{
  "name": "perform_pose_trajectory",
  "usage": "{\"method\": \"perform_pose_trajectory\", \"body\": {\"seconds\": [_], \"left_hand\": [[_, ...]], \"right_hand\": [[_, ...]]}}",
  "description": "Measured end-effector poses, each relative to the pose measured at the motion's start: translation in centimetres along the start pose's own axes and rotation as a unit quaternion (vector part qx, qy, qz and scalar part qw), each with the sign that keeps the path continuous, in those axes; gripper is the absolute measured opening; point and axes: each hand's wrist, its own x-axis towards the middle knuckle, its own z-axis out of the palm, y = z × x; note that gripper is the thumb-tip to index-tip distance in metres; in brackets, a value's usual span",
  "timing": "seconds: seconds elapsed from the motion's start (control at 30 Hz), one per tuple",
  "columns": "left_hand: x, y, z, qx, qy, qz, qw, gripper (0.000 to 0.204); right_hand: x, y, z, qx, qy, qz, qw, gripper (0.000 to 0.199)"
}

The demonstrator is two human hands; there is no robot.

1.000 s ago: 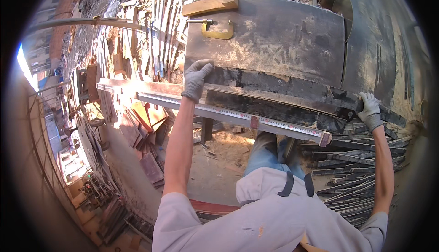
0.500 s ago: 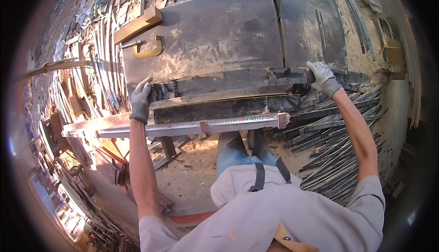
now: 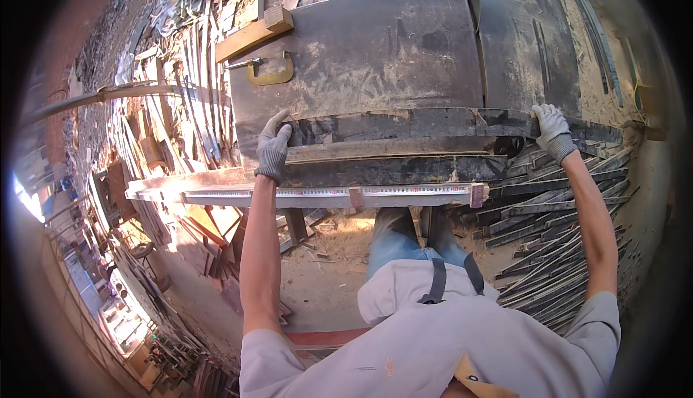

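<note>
A long black-faced strip of board (image 3: 404,123) lies crosswise along the near edge of a dark, sawdust-covered table top (image 3: 382,51). My left hand (image 3: 273,145), in a grey glove, closes on the strip's left end. Toward the strip's right part, my gloved right hand (image 3: 552,132) grips it from above, fingers curled over the far edge. A second black strip (image 3: 404,170) lies nearer to me, with a bare wood edge showing between the two. Closer still runs a pale rail with a measuring scale (image 3: 310,193), carrying small reddish blocks (image 3: 355,196).
A yellow C-clamp (image 3: 273,71) and a wooden block (image 3: 253,35) sit at the table's far left. Black-edged strips (image 3: 556,203) are heaped at right; scrap lengths (image 3: 195,87) lie at left. A long gap (image 3: 481,66) splits the table top.
The whole view has swung, so the scene sits farther right in the picture. My left hand has shifted slightly right and away along the strip's end. My right hand keeps its hold.
</note>
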Motion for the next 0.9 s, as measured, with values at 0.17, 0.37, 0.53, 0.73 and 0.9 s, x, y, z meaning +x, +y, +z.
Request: {"method": "perform_pose_trajectory", "body": {"seconds": [0.17, 0.37, 0.53, 0.73, 0.9], "left_hand": [[-0.7, 5.3, 9.3, 0.023, -0.125, 0.098, 0.987, 0.07], [-0.5, 11.0, 21.6, 0.199, -0.187, 0.201, 0.941, 0.085], [-0.9, 13.8, 29.4, 0.292, -0.175, 0.215, 0.915, 0.082], [1.0, 15.3, 34.9, 0.393, -0.14, 0.265, 0.87, 0.079], [5.6, 16.1, 36.9, 0.385, -0.164, 0.269, 0.868, 0.078]], "right_hand": [[-1.9, 9.6, 2.8, -0.108, 0.029, 0.124, 0.986, 0.075], [-6.8, 23.5, 4.6, -0.145, 0.078, 0.217, 0.962, 0.047], [-9.5, 30.8, 4.7, -0.125, 0.077, 0.249, 0.957, 0.045], [-6.8, 35.7, 4.7, -0.152, 0.055, 0.286, 0.944, 0.04], [-0.3, 39.2, 5.2, -0.117, 0.018, 0.288, 0.95, 0.043]]}}
